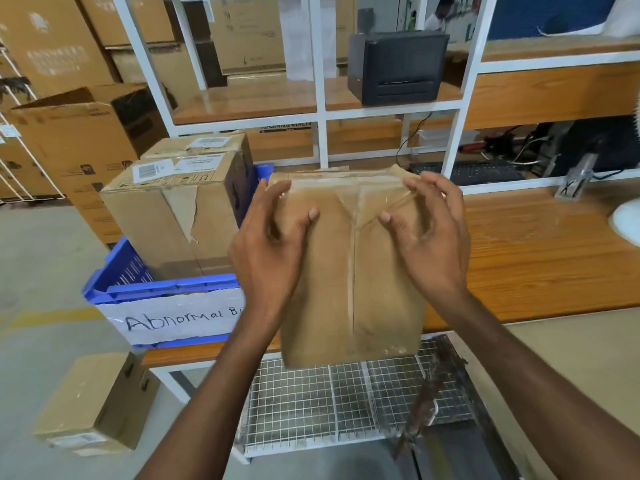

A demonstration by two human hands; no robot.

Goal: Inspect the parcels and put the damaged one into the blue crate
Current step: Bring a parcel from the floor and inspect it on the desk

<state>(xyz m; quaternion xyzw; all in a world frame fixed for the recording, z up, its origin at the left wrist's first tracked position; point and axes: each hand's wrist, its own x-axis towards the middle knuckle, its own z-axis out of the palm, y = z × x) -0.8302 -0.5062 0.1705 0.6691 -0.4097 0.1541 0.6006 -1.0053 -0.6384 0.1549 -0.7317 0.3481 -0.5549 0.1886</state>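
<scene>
The left hand (266,247) and right hand (429,244) grip the parcel (349,271) by its upper corners, thumbs on its face, holding it up just right of the crate (166,289), in which a torn box (166,216) sits.

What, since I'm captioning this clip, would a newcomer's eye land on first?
The brown taped parcel, gripped at centre by the left hand and right hand over the wooden bench. Next, at left, the blue crate with a paper label starting "Abnormal", and standing in it a carton whose front face is torn.
</scene>
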